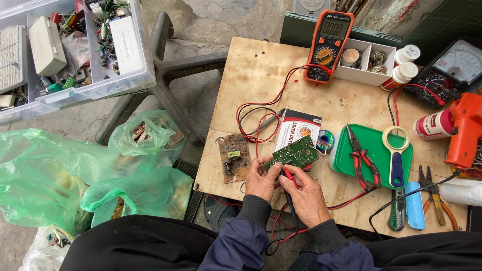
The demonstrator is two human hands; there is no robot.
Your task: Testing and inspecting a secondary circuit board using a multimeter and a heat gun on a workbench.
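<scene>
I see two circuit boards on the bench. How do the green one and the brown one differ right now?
The green circuit board is lifted and tilted in the left hand, with the right hand pressing a red probe near its lower edge; the brown circuit board lies flat and untouched on the plywood table. The green one is a long strip set at a slant; the brown one is squarer and looks worn. Both are bare boards carrying small components.

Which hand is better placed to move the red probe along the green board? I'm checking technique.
The right hand: it already holds the red probe, while the left hand steadies the green board.
</scene>
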